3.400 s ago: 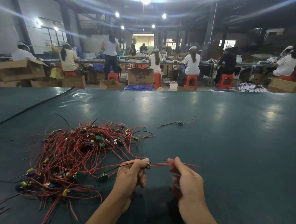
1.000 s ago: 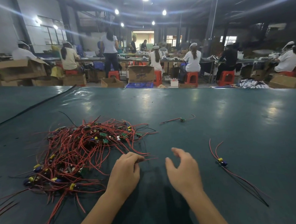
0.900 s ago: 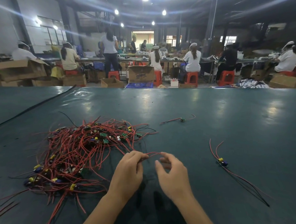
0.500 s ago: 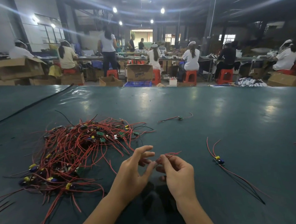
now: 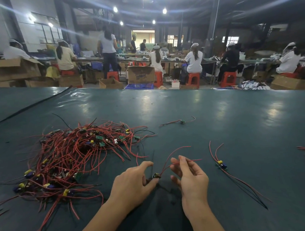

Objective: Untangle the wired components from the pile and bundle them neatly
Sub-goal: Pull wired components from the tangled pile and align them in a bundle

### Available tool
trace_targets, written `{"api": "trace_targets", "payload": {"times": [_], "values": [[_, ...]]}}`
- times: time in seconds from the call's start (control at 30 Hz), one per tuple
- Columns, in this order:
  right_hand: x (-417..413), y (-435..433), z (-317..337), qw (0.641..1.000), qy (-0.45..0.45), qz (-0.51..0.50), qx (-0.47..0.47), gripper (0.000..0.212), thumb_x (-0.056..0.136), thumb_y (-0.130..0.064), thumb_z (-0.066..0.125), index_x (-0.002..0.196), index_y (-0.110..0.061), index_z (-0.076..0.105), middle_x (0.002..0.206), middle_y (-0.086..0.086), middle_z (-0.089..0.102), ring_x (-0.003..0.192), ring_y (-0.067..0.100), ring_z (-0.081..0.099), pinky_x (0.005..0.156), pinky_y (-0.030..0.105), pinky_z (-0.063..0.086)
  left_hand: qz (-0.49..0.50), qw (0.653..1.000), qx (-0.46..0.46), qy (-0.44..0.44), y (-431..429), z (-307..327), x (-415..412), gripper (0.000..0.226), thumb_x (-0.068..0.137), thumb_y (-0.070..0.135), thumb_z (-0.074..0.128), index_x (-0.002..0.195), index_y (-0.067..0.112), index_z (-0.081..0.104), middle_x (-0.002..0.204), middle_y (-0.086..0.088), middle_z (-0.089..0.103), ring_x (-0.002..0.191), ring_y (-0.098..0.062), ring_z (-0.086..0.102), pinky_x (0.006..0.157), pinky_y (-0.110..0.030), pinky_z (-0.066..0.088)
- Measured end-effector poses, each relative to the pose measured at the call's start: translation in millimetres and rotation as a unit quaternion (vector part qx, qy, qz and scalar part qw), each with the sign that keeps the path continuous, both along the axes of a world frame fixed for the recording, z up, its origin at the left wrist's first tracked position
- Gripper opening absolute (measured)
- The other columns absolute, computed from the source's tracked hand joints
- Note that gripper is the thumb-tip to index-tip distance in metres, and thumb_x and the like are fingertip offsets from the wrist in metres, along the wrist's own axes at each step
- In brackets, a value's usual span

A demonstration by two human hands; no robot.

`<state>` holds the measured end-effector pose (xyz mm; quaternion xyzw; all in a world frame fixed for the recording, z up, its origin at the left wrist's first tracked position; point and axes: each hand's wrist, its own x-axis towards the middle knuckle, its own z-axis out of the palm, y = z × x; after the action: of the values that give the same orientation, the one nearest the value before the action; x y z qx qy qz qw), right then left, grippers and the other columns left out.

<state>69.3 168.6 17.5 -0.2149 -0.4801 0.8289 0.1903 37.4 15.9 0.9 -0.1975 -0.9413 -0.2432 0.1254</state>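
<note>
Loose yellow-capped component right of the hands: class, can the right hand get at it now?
Probably yes: only bare table lies between the loose component and the right hand, though that hand pinches a red wire it must first release.

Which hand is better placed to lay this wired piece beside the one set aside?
Probably the right hand: it pinches the thin red wire, and the loose blue and yellow component lies to its right.

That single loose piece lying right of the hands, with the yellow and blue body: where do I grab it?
Pinch the loose piece at its yellow-and-blue body, from above: it is the only raised part; the thin wires lie flat, splayed both ways.
</note>
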Motion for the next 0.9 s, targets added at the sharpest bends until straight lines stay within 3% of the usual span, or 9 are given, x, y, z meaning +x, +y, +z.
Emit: {"api": "trace_targets", "payload": {"times": [0.1,0.17,0.27,0.37,0.5,0.57,0.63,0.77,0.9], "values": [[-0.3,-2.1,-1.8,1.0,-0.002,0.001,-0.006,0.006,0.091,-0.015,0.068,0.091,-0.01,0.071,0.084,0.004,0.077,0.073,0.012,0.071,0.051,0.022,0.053,-0.003,1.0,0.013,0.016,0.4,2.8,1.3,0.028,0.092,0.055,0.05,0.114,0.039,0.057,0.079,0.015,0.062,0.083,-0.006,0.06,0.074,-0.033,0.051],[0.6,-4.6,-3.9,1.0,-0.009,0.017,0.025,0.003,0.088,-0.015,0.072,0.088,-0.013,0.074,0.078,-0.001,0.075,0.068,0.009,0.068,0.051,0.021,0.052,-0.01,0.996,0.071,0.045,1.7,5.9,3.2,0.02,0.093,0.047,0.054,0.109,0.036,0.06,0.07,0.013,0.065,0.073,-0.008,0.061,0.069,-0.035,0.052],[2.9,-11.8,-5.1,0.983,-0.013,0.058,0.176,0.012,0.086,-0.024,0.075,0.074,-0.022,0.079,0.056,-0.011,0.064,0.051,0.003,0.053,0.054,0.023,0.049,-0.01,0.989,0.108,0.1,2.7,9.7,4.9,0.015,0.09,0.036,0.064,0.103,0.03,0.066,0.062,0.012,0.067,0.061,-0.009,0.063,0.06,-0.034,0.053],[6.7,-20.7,-5.4,0.964,0.009,0.081,0.254,0.012,0.085,-0.032,0.074,0.075,-0.028,0.079,0.062,-0.012,0.068,0.058,0.003,0.058,0.064,0.027,0.05,-0.026,0.984,0.091,0.15,2.4,10.7,6.8,0.016,0.082,0.027,0.075,0.097,0.023,0.072,0.067,0.011,0.07,0.06,-0.013,0.066,0.055,-0.032,0.054],[9.0,-22.1,-3.3,0.967,0.019,0.074,0.244,0.021,0.089,-0.031,0.07,0.071,-0.027,0.079,0.054,-0.009,0.064,0.047,0.002,0.05,0.054,0.031,0.049,-0.053,0.975,0.091,0.197,2.6,14.9,8.2,0.017,0.078,0.025,0.072,0.094,0.02,0.074,0.071,0.011,0.072,0.057,-0.009,0.066,0.05,-0.028,0.054],[8.7,-20.6,-2.2,0.976,0.008,0.058,0.209,0.024,0.089,-0.029,0.071,0.066,-0.026,0.078,0.059,-0.005,0.068,0.047,0.005,0.055,0.05,0.028,0.046,-0.059,0.971,0.114,0.202,4.8,16.1,10.3,0.017,0.078,0.028,0.07,0.093,0.021,0.073,0.074,0.015,0.071,0.056,-0.004,0.063,0.051,-0.025,0.053],[8.1,-19.5,-1.7,0.983,-0.004,0.046,0.179,0.029,0.089,-0.029,0.071,0.061,-0.019,0.075,0.06,-0.003,0.069,0.048,0.007,0.058,0.045,0.023,0.043,-0.054,0.968,0.178,0.169,8.2,15.2,12.3,0.016,0.081,0.036,0.067,0.085,0.02,0.065,0.07,0.016,0.067,0.052,-0.003,0.059,0.05,-0.025,0.05],[8.5,-20.5,1.9,0.991,0.0,0.047,0.128,0.027,0.09,-0.027,0.068,0.065,-0.02,0.076,0.061,-0.003,0.067,0.046,0.004,0.055,0.041,0.019,0.042,-0.046,0.948,0.313,0.021,13.5,11.6,11.5,0.049,0.082,0.06,0.056,0.057,0.018,0.056,0.049,0.005,0.055,0.044,-0.011,0.05,0.048,-0.038,0.045],[10.3,-23.4,4.9,0.983,0.025,0.077,0.165,0.022,0.091,-0.026,0.067,0.073,-0.028,0.079,0.068,-0.004,0.072,0.053,0.006,0.055,0.048,0.024,0.046,-0.038,0.925,0.361,-0.109,15.3,12.5,10.6,0.063,0.083,0.067,0.052,0.058,0.01,0.065,0.057,-0.01,0.064,0.052,-0.024,0.059,0.056,-0.04,0.048]]}}
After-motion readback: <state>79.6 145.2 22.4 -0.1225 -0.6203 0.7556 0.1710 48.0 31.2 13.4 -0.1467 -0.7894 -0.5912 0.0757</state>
